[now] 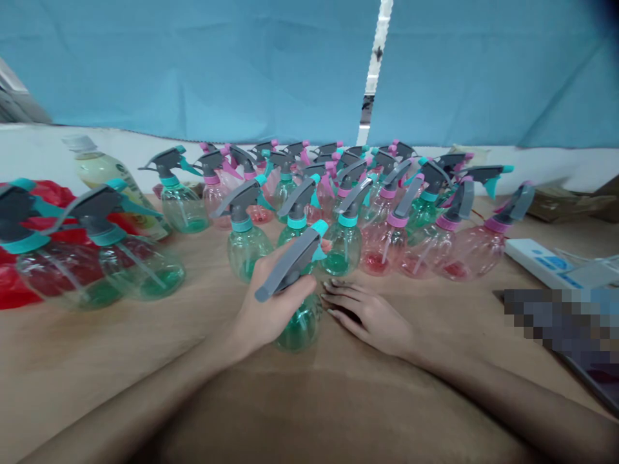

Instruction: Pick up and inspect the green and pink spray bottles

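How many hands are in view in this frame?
2. The left hand grips a green spray bottle at mid-table; the right hand lies flat on the table right beside it. No others show.

glossy clear plastic spray bottle (300, 322), matt table (120, 348)

The brown worktop (97, 361) carries a crowd of green and pink spray bottles (345, 248) toward its far edge, a red bag (9, 283) at the left edge and a white power strip (546, 264) at the right.
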The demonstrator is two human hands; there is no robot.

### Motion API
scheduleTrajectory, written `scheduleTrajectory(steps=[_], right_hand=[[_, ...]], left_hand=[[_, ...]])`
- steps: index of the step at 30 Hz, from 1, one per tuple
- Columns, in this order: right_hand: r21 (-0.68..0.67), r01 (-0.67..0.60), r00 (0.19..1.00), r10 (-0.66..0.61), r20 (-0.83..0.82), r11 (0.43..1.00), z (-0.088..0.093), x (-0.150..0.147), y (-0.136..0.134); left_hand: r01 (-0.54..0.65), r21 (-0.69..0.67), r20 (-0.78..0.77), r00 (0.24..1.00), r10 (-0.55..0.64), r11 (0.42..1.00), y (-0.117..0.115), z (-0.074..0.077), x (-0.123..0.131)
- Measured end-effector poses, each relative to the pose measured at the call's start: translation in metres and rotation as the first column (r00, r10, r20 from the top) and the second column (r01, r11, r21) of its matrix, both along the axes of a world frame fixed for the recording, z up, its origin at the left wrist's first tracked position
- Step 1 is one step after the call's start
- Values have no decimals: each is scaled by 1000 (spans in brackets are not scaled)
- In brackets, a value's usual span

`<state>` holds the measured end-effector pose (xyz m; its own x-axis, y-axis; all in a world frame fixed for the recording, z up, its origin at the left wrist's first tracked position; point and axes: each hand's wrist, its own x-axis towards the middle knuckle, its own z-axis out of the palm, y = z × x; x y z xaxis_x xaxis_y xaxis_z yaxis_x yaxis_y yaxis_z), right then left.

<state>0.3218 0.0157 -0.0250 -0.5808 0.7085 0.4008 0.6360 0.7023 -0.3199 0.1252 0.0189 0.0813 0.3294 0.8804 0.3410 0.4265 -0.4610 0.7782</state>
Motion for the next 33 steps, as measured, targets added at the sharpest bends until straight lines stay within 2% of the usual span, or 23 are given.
scheduleTrajectory(steps=[11,19,24,33], right_hand=[[-10,3,1000,-3,-9,1000,-1,0,0],[3,2,1000,-2,-7,1000,0,0,0],[3,-2,1000,2,-3,1000,-1,0,0],[-5,-3,1000,3,9,1000,0,0,0]], left_hand=[[37,-67,107,994,-30,997,1,0,0],[28,-76,84,996,-21,997,1,-3,-1],[-16,-13,-2,1000,16,1000,1,-2,-1],[-14,-3,-3,1000,14,1000,-1,-1,-1]])
